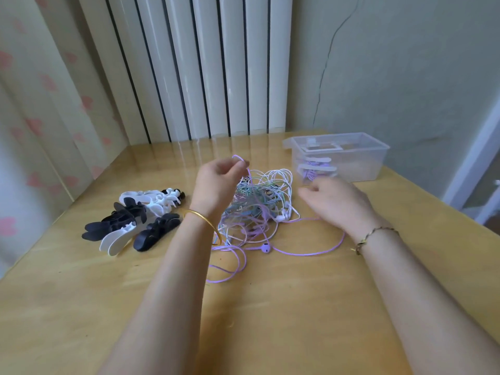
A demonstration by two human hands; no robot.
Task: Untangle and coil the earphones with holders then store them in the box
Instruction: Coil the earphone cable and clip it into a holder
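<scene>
Several holders (pixel 130 223), tangled earphones (pixel 257 207), box (pixel 359 163) beyond

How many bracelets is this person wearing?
2: a plain gold metal bangle on the left wrist, and a thin braided gold-and-dark bracelet on the right wrist. No others show on the bare forearms.

The left hand (pixel 216 182) wears a smooth gold bangle (pixel 205 220) at the wrist. The right hand (pixel 338 201) wears a thin braided bracelet (pixel 376 235), gold and dark.
</scene>
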